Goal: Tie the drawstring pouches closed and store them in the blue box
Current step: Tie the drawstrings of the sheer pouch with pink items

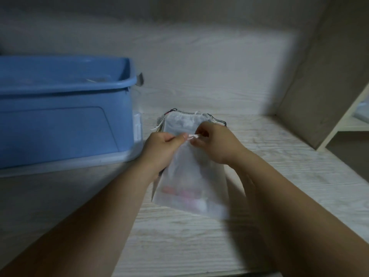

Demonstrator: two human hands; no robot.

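left hand (pixel 162 149) | right hand (pixel 216 145) | both pinch drawstring (pixel 192 136) (white) | pouch (pixel 191 176) below

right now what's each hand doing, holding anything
Left hand: closed, pinching the white drawstring of the sheer pouch.
Right hand: closed, pinching the same drawstring.

We can't read pink contents in the blurred pouch (pixel 191 176) right of the blue box (pixel 60 124), itself cut off leftward, while left hand (pixel 159 150) and right hand (pixel 217 145) half-hide the stack (pixel 179 119) beside it.
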